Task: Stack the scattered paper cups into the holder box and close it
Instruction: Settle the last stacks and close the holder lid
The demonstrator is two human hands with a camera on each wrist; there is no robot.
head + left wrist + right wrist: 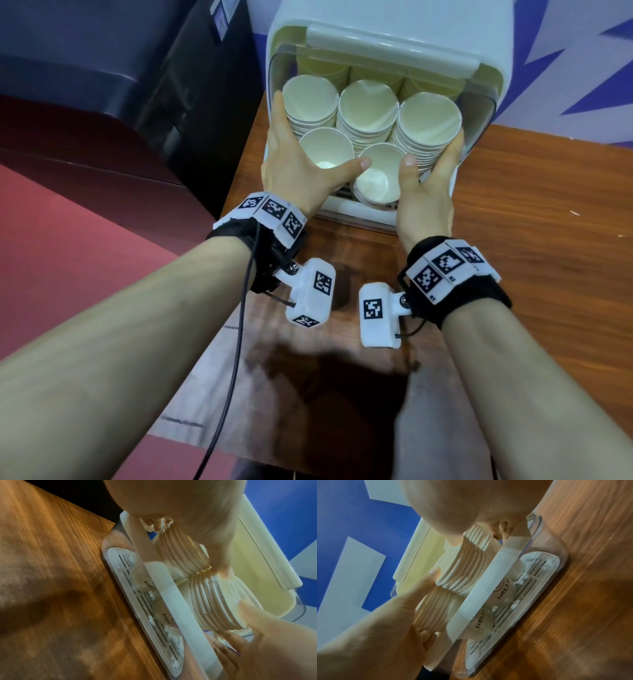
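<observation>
The white holder box (pixel 342 209) stands on the wooden table with its lid (pixel 390 44) tipped up and back. Inside are stacks of cream paper cups (pixel 368 102), three at the rear and two lower ones in front (pixel 380 171). My left hand (pixel 294 154) lies flat against the left side of the stacks, thumb stretched across the front cup rims. My right hand (pixel 435 161) presses on the right side, thumb on the front right cup's rim. The wrist views show the ribbed cup rims (pixel 214 601) (pixel 458 568) held between both hands behind the box's front bar (pixel 171 601).
The table (pixel 531 240) has bare wood to the right and in front of the box; its left edge runs close to the box. A dark cabinet (pixel 137 85) and red floor lie left. A blue and white wall (pixel 565 68) stands behind the box.
</observation>
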